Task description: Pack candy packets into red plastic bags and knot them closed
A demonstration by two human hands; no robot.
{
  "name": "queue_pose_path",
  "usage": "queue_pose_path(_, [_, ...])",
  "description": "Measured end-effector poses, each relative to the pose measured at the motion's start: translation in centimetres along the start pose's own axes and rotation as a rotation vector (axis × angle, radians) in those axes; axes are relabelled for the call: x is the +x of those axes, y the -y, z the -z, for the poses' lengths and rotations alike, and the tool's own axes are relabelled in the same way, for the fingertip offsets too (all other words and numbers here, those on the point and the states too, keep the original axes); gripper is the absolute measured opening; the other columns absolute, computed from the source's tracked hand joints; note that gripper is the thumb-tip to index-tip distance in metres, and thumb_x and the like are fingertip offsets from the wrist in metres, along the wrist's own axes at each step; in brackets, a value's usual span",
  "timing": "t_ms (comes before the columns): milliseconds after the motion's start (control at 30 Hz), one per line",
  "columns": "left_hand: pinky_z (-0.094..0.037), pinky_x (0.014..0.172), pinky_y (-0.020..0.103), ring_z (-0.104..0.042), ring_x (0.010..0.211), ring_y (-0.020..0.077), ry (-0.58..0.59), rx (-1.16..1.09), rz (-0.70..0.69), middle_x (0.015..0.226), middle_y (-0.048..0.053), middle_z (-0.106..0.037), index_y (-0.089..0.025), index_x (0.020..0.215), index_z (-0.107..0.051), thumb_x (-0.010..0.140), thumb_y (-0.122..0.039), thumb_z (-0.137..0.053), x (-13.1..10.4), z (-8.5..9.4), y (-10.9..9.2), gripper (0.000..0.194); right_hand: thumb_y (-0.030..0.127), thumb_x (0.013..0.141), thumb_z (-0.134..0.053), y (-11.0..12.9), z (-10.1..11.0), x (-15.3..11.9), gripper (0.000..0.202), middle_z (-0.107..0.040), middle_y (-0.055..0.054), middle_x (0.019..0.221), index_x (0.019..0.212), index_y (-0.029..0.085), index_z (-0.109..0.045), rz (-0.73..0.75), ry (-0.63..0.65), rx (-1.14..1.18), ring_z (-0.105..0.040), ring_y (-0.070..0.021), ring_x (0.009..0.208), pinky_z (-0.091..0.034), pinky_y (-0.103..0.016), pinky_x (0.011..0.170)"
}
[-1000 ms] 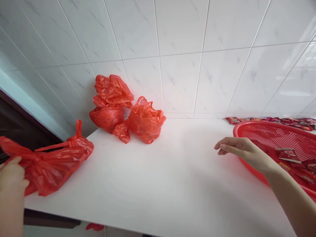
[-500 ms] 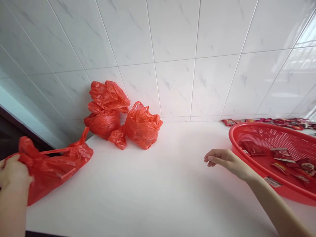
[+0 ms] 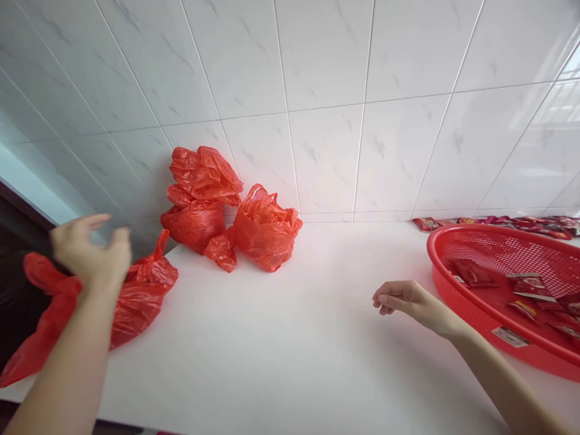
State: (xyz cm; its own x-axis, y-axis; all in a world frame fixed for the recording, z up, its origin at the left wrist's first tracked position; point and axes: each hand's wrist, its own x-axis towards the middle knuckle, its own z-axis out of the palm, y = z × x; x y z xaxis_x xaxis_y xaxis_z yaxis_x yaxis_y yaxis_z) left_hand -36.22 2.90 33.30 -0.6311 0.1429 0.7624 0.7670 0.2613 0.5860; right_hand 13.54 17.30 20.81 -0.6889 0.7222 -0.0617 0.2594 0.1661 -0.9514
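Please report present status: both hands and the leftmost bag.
Left hand open, empty. Right hand loosely curled, beside red basket. Leftmost red plastic bag at table edge, partly hidden by left forearm.

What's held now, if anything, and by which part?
Nothing is visibly held: left grip open near the leftmost red bag, right grip loosely curled over the white table.

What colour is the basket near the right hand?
The basket is red, seen in the head view.
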Motion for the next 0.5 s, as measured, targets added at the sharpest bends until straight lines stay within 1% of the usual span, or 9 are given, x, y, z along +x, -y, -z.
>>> queue_pose_path(33, [-0.046, 0.107, 0.054, -0.062, 0.104, 0.0275, 0.051, -0.036, -0.011, 0.104, 0.003, -0.07, -0.02, 0.088, -0.066, 0.068, -0.02, -0.068, 0.0, -1.5, -0.5, 0.02, 0.064, 0.082, -0.067, -0.2, -0.3, 0.1, 0.046, -0.074, -0.008, 0.087, 0.083, 0.018, -0.076, -0.006, 0.01, 0.002, -0.069, -0.022, 0.08, -0.055, -0.038, 0.08])
queue_pose_path(100, [-0.05, 0.103, 0.046, -0.066, 0.098, 0.0243, 0.303, -0.153, -0.11, 0.106, 0.004, -0.071, -0.02, 0.089, -0.068, 0.07, -0.03, -0.068, -0.6, -4.9, -2.3, 0.02, 0.064, 0.081, -0.068, -0.7, -0.9, 0.4, 0.046, -0.074, -0.008, 0.085, 0.083, 0.018, -0.075, -0.019, 0.027, 0.001, -0.069, -0.0224, 0.08, -0.055, -0.038, 0.079])
queue_pose_path(200, [-0.044, 0.109, 0.044, -0.06, 0.118, 0.0299, 0.728, -0.165, -0.311, 0.115, 0.009, -0.069, -0.021, 0.089, -0.069, 0.069, -0.048, -0.071, -2.5, -9.9, -6.2, 0.033, 0.061, 0.079, -0.069, -1.5, -1.5, 0.6, 0.044, -0.072, -0.007, 0.081, 0.081, 0.018, -0.075, -0.04, 0.032, -0.013, -0.068, -0.0226, 0.078, -0.054, -0.039, 0.078])
queue_pose_path(233, [-0.043, 0.108, 0.044, -0.057, 0.123, 0.0321, 0.809, -0.158, -0.335, 0.114, 0.01, -0.07, -0.022, 0.086, -0.069, 0.067, -0.052, -0.073, -3.1, -11.3, -7.5, 0.036, 0.06, 0.079, -0.07, -1.8, -1.6, 0.6, 0.042, -0.072, -0.007, 0.079, 0.08, 0.018, -0.075, -0.044, 0.028, -0.018, -0.067, -0.0225, 0.077, -0.054, -0.039, 0.078])
queue_pose_path(267, [-0.044, 0.104, 0.043, -0.058, 0.119, 0.0334, 0.853, -0.157, -0.326, 0.108, 0.01, -0.071, -0.022, 0.079, -0.068, 0.063, -0.053, -0.075, -3.5, -12.6, -8.6, 0.035, 0.059, 0.079, -0.07, -1.9, -1.7, 0.6, 0.041, -0.071, -0.006, 0.078, 0.079, 0.018, -0.074, -0.047, 0.022, -0.021, -0.067, -0.0224, 0.076, -0.053, -0.039, 0.078])
queue_pose_path(300, [-0.047, 0.097, 0.041, -0.062, 0.11, 0.0332, 0.874, -0.168, -0.311, 0.096, 0.01, -0.072, -0.022, 0.07, -0.065, 0.062, -0.052, -0.076, -3.8, -13.7, -9.6, 0.033, 0.058, 0.079, -0.07, -2.1, -1.7, 0.6, 0.039, -0.07, -0.006, 0.076, 0.079, 0.019, -0.074, -0.048, 0.016, -0.02, -0.066, -0.0223, 0.075, -0.053, -0.039, 0.077])
queue_pose_path(367, [-0.048, 0.081, 0.037, -0.064, 0.087, 0.029, 0.836, -0.197, -0.28, 0.07, 0.005, -0.066, -0.023, 0.058, -0.056, 0.065, -0.05, -0.074, -3.9, -15.5, -10.9, 0.033, 0.055, 0.079, -0.07, -2.2, -1.7, 0.6, 0.036, -0.07, -0.005, 0.076, 0.078, 0.019, -0.073, -0.045, 0.002, -0.014, -0.066, -0.0222, 0.075, -0.053, -0.039, 0.076])
queue_pose_path(433, [-0.043, 0.069, 0.032, -0.057, 0.07, 0.0231, 0.734, -0.235, -0.25, 0.054, 0.0, -0.051, -0.023, 0.054, -0.047, 0.073, -0.047, -0.068, -3.3, -16.7, -11.7, 0.037, 0.053, 0.08, -0.07, -2.2, -1.7, 0.6, 0.034, -0.07, -0.005, 0.077, 0.078, 0.019, -0.072, -0.044, -0.002, -0.011, -0.066, -0.022, 0.075, -0.052, -0.038, 0.076])
queue_pose_path(500, [-0.037, 0.063, 0.03, -0.048, 0.063, 0.0185, 0.616, -0.265, -0.217, 0.051, -0.003, -0.039, -0.024, 0.055, -0.039, 0.081, -0.047, -0.061, -2.4, -17.4, -12.3, 0.042, 0.051, 0.081, -0.069, -2.3, -1.7, 0.6, 0.032, -0.07, -0.005, 0.076, 0.076, 0.02, -0.072, -0.04, 0.007, -0.017, -0.065, -0.0216, 0.075, -0.052, -0.037, 0.075])
